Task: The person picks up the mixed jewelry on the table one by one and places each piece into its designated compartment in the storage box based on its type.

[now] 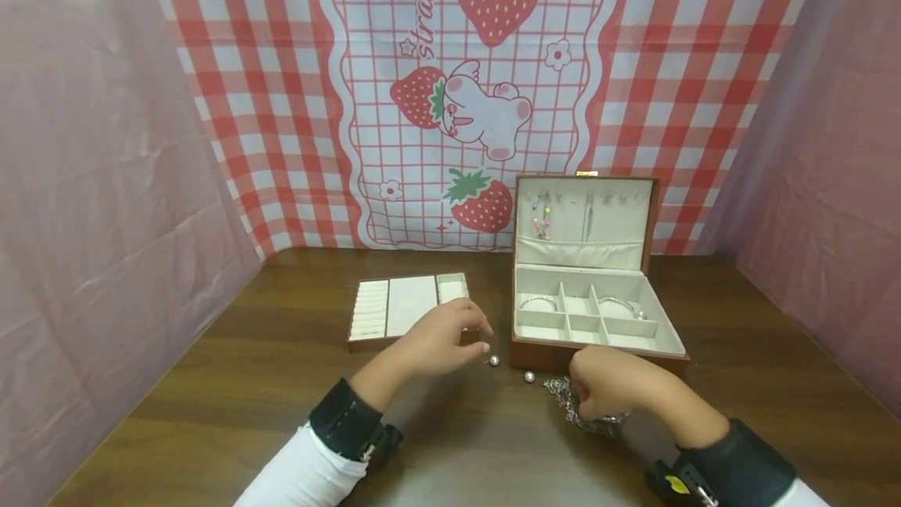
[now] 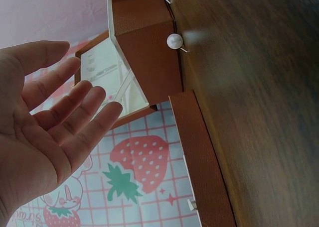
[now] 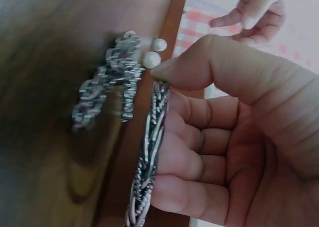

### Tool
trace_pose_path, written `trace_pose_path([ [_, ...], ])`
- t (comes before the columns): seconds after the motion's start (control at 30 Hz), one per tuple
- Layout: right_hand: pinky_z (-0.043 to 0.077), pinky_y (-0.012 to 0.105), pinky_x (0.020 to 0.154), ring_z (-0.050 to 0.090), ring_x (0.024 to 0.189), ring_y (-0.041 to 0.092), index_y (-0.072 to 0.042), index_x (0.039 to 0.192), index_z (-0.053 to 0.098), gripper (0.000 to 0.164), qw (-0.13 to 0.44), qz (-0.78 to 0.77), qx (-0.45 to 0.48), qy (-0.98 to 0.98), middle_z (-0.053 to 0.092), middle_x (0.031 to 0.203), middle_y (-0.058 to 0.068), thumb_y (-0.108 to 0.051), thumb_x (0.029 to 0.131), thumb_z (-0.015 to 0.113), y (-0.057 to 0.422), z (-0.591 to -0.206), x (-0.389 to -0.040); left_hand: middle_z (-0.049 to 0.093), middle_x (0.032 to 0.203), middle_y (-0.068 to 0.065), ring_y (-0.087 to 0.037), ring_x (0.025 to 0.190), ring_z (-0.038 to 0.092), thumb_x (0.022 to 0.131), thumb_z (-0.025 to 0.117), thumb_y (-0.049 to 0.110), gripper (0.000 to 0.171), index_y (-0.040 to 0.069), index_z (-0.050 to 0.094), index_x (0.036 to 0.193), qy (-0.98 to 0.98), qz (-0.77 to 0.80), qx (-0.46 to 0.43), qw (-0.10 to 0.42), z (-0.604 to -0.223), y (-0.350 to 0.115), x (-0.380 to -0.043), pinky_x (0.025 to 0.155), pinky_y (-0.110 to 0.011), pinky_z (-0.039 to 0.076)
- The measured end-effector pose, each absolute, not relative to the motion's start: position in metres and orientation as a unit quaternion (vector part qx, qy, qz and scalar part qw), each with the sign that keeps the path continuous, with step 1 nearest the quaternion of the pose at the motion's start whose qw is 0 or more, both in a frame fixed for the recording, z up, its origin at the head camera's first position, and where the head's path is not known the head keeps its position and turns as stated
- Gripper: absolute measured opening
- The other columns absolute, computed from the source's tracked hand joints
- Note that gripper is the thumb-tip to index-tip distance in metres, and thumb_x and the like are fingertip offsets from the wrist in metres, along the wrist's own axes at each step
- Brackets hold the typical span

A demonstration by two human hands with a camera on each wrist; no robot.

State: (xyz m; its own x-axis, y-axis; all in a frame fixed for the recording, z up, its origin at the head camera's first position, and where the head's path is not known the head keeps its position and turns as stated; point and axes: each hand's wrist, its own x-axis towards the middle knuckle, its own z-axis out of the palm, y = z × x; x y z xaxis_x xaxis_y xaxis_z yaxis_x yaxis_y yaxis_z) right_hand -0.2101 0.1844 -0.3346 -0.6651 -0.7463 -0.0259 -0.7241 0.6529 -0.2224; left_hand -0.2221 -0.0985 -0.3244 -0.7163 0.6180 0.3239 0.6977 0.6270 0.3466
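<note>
My right hand (image 1: 608,382) pinches a braided silver bracelet (image 3: 149,152) between thumb and fingers in front of the jewelry box (image 1: 598,356). A silver chain (image 3: 107,80) lies bunched on the table beside that hand. My left hand (image 1: 439,339) hovers, fingers loosely bent and holding nothing, over the right end of the jewelry tray (image 1: 411,307). Between the hands lie a pearl stud earring (image 1: 494,361) and another pearl earring (image 1: 529,377), their pins showing in the left wrist view.
The box's raised lid (image 1: 580,210) bears a colorful beaded bracelet (image 1: 542,217) and a thin chain (image 1: 588,221) on its lining. In the compartments sit one silver bangle (image 1: 539,300) and another silver bangle (image 1: 619,303). A strawberry-print cloth (image 1: 457,100) hangs behind the wooden table (image 1: 232,382).
</note>
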Motion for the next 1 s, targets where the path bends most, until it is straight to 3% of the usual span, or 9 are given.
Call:
trace_pose_path([
  [0.3,0.031,0.016,0.045,0.033,0.052,-0.003,-0.022,0.059,0.05,0.025,0.026,-0.12,-0.455,0.882,0.039,0.056,-0.019,-0.008,0.063,0.071,0.173,-0.317,-0.193,0.064,0.102,0.001,-0.015,0.098,0.059,0.089,0.071,0.017,0.013,0.01,0.072,0.1,-0.88,-0.321,-0.335,0.103,-0.323,-0.096,-0.221,0.088,-0.032,0.052],
  [0.43,0.035,0.012,0.049,0.038,0.057,-0.006,-0.023,0.065,0.053,0.025,-0.046,-0.155,-0.506,0.848,0.043,0.062,-0.02,-0.007,0.067,0.072,0.163,-0.314,-0.186,0.068,0.098,0.0,-0.013,0.092,0.063,0.091,0.069,0.015,0.016,0.006,0.071,0.103,-0.839,-0.46,-0.289,0.02,-0.319,-0.093,-0.218,0.083,-0.03,0.056],
  [0.6,0.033,0.006,0.05,0.037,0.06,-0.008,-0.024,0.068,0.051,0.029,-0.182,-0.16,-0.545,0.803,0.043,0.066,-0.019,-0.006,0.064,0.074,0.153,-0.314,-0.179,0.068,0.101,-0.016,-0.026,0.09,0.068,0.094,0.062,0.005,0.024,-0.009,0.063,0.113,-0.73,-0.629,-0.235,-0.127,-0.314,-0.092,-0.215,0.082,-0.039,0.058],
  [0.77,0.038,0.013,0.051,0.041,0.06,-0.001,-0.018,0.072,0.051,0.028,-0.316,-0.108,-0.564,0.755,0.045,0.069,-0.013,-0.006,0.062,0.073,0.146,-0.314,-0.176,0.067,0.103,-0.019,-0.022,0.085,0.069,0.098,0.055,0.005,0.033,-0.015,0.053,0.124,-0.653,-0.682,-0.229,-0.237,-0.316,-0.088,-0.212,0.081,-0.041,0.059],
  [0.87,0.042,0.021,0.053,0.045,0.061,0.006,-0.015,0.074,0.051,0.021,-0.357,-0.08,-0.571,0.735,0.046,0.071,-0.009,-0.006,0.065,0.067,0.143,-0.313,-0.176,0.069,0.097,-0.013,-0.019,0.081,0.069,0.099,0.054,0.006,0.036,-0.018,0.049,0.126,-0.623,-0.698,-0.228,-0.268,-0.317,-0.084,-0.209,0.079,-0.04,0.059],
  [1.0,0.045,0.024,0.056,0.049,0.064,0.011,-0.012,0.075,0.053,0.005,-0.386,-0.035,-0.574,0.722,0.049,0.073,-0.006,-0.008,0.078,0.055,0.14,-0.313,-0.176,0.069,0.089,-0.01,-0.019,0.075,0.069,0.097,0.056,0.002,0.028,-0.017,0.053,0.116,-0.613,-0.715,-0.214,-0.259,-0.319,-0.08,-0.206,0.072,-0.035,0.06],
])
